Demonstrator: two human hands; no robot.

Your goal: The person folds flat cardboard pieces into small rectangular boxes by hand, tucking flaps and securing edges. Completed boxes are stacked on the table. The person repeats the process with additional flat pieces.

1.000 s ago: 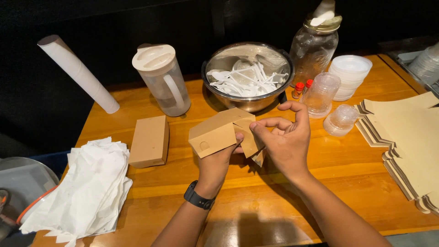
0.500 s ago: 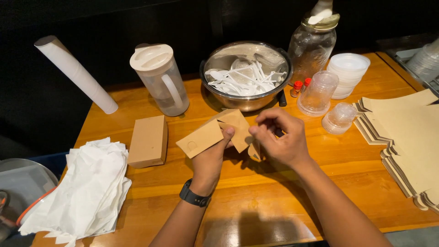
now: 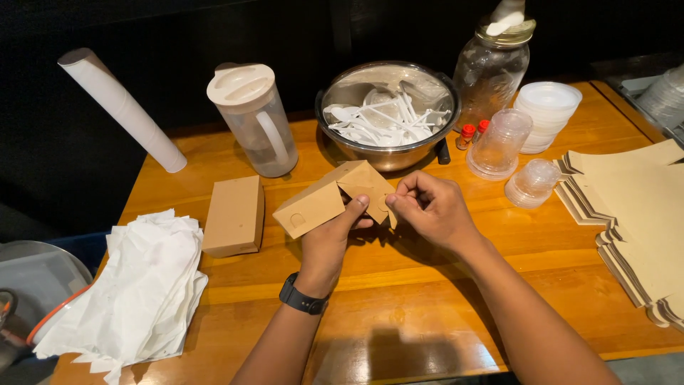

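A small brown cardboard box (image 3: 320,203) is held above the wooden table (image 3: 399,321), tilted, one end open with flaps. My left hand (image 3: 331,239), a black watch on its wrist, grips the box from below with the thumb on its end. My right hand (image 3: 427,210) pinches a flap at the box's open right end. A second, closed brown box (image 3: 234,214) lies flat on the table to the left.
A pile of white paper napkins (image 3: 132,285) lies at the left. Behind stand a lidded plastic pitcher (image 3: 253,117), a steel bowl of white plastic cutlery (image 3: 388,114), a glass jar (image 3: 495,60), clear cups (image 3: 499,142), white lids (image 3: 548,114). Flat cardboard sheets (image 3: 634,221) stack at right. A white tube (image 3: 121,107) leans at far left.
The box has been turned and lowered slightly between my hands. My right hand's fingers have closed from spread to a pinch on the end flap.
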